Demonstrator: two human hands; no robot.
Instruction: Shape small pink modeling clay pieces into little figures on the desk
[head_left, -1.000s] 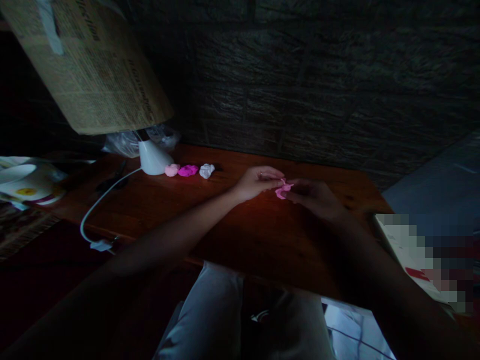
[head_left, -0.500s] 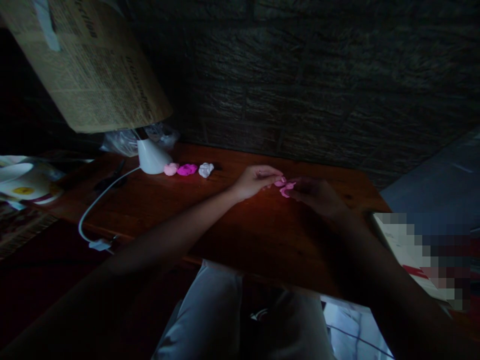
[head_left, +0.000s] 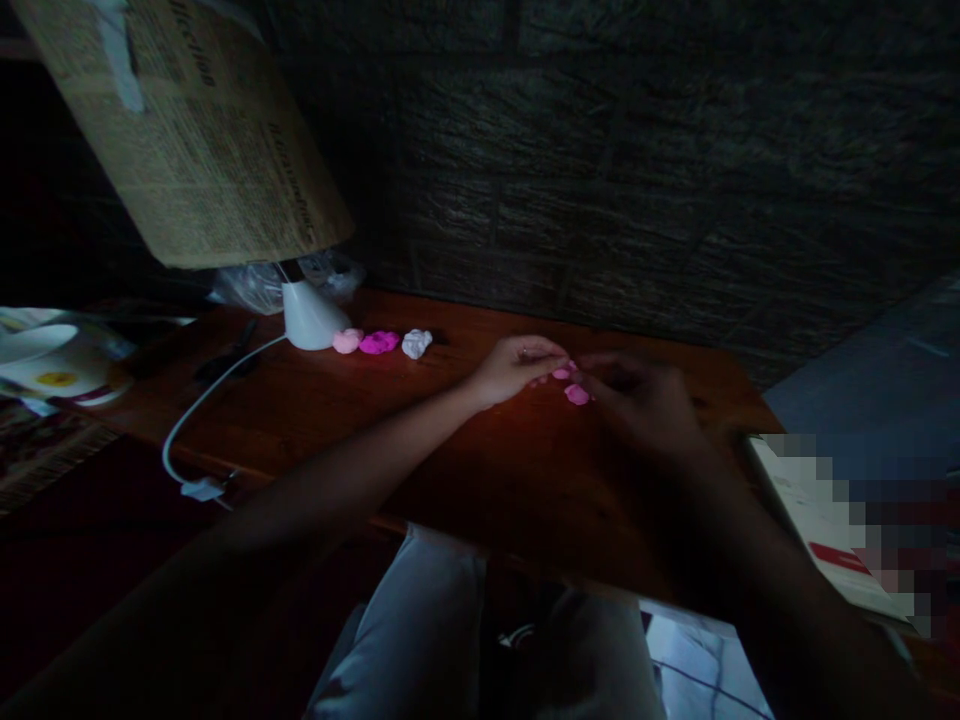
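Observation:
My left hand (head_left: 514, 372) is closed in a pinch on a small piece of pink modelling clay (head_left: 562, 372) above the table. My right hand (head_left: 645, 395) meets it from the right, its thumb and forefinger closed at the same piece. Just below these fingertips shows a second pink clay lump (head_left: 577, 394); whether my right hand holds it or it lies on the wood, I cannot tell. Farther left on the table sit a pale pink clay lump (head_left: 347, 341), a magenta clay lump (head_left: 380, 343) touching it, and a white clay lump (head_left: 417, 344) slightly apart.
A lamp (head_left: 311, 318) with a newsprint shade (head_left: 225, 150) stands at the table's (head_left: 487, 490) left, its white cord (head_left: 176, 430) hanging over the edge. Behind is a dark brick wall (head_left: 562, 180). A white cup (head_left: 49, 362) stands far left; a partly blurred box-like object (head_left: 810, 510) lies right.
My right fingertips have moved up to the piece at my left fingers. The second pink lump now shows lower and more rounded. The view has shifted slightly.

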